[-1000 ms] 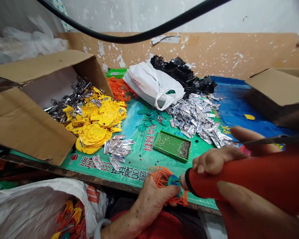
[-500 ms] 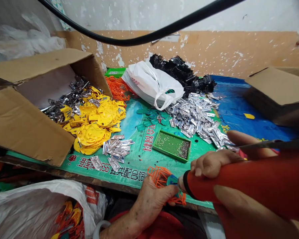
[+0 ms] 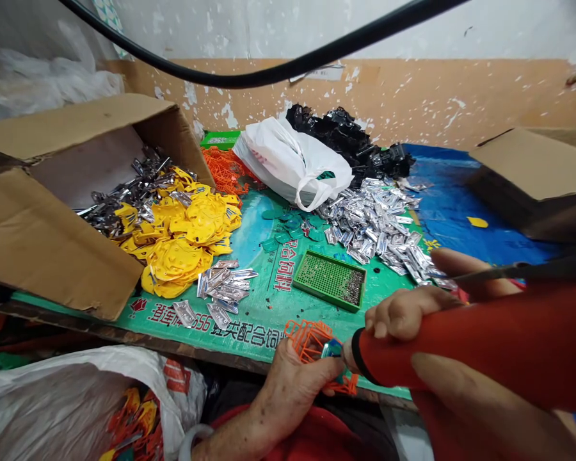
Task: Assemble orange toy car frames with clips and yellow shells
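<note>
My left hand (image 3: pixel 292 384) is closed on an orange plastic lattice frame (image 3: pixel 310 338) at the table's front edge. A small teal plastic piece (image 3: pixel 333 349) sits against the frame, and a bit of shiny metal shows beside it. Wrapped around a red power screwdriver (image 3: pixel 451 349) is my right hand (image 3: pixel 408 314), and the tool's tip meets the teal piece. The exact contact point is partly hidden by my left thumb. Just behind my hands lies a green perforated tray (image 3: pixel 312 293) with small screws (image 3: pixel 352 287) gathered at its right end.
Yellow plastic parts (image 3: pixel 187 237) spill from a tipped cardboard box (image 3: pixel 52 237) at left. Silvery metal plates (image 3: pixel 369 218), a white plastic bag (image 3: pixel 288 160) and black parts (image 3: pixel 336 131) lie at the back. Another box (image 3: pixel 532 173) stands right. A black cable (image 3: pixel 264 78) hangs across the top.
The view has shifted very slightly. A shiny metal edge now shows by the teal piece at the tool's tip. Both hands keep their grips in nearly the same place.
</note>
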The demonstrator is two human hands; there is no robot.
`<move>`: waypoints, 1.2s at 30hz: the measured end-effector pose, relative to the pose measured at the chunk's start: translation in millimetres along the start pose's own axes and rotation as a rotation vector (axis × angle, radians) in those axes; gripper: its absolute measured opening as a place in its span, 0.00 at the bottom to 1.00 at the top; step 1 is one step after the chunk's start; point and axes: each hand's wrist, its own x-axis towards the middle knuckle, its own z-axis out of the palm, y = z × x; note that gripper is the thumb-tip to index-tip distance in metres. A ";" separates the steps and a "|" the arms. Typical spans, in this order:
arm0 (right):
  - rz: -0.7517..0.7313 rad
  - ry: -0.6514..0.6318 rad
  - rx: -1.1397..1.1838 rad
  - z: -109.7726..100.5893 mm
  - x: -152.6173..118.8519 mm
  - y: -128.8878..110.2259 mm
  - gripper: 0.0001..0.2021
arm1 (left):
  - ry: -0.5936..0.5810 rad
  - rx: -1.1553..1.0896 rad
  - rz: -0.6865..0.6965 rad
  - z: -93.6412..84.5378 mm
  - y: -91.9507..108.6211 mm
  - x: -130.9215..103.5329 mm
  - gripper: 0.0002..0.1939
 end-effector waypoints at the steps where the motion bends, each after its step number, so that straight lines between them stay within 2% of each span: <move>1: -0.012 0.014 0.011 0.6 0.8 -1.2 0.26 | -0.009 0.005 0.005 -0.6 -0.2 -0.4 0.06; 8: 0.033 0.042 -0.001 5.2 -2.3 -15.5 0.27 | -0.047 -0.014 0.013 -2.5 -3.2 -1.3 0.07; 13: -0.034 -0.035 0.086 0.1 3.9 -10.1 0.27 | -0.040 -0.015 0.030 -3.3 -5.2 -0.7 0.06; 19: -0.025 -0.037 0.149 -0.4 3.1 -8.6 0.27 | -0.028 -0.020 0.017 -5.6 -7.7 -0.8 0.06; 23: 0.082 0.018 0.119 1.3 -1.1 -15.8 0.30 | -0.023 -0.018 0.005 -5.3 -8.0 -1.3 0.06; 28: 0.149 -0.019 0.124 0.9 -2.1 -19.5 0.27 | -0.020 -0.017 0.004 -3.9 -6.8 -1.7 0.05; 36: 0.129 0.025 0.138 3.9 -2.3 -19.0 0.27 | -0.037 -0.023 -0.029 -5.2 -7.1 -0.9 0.10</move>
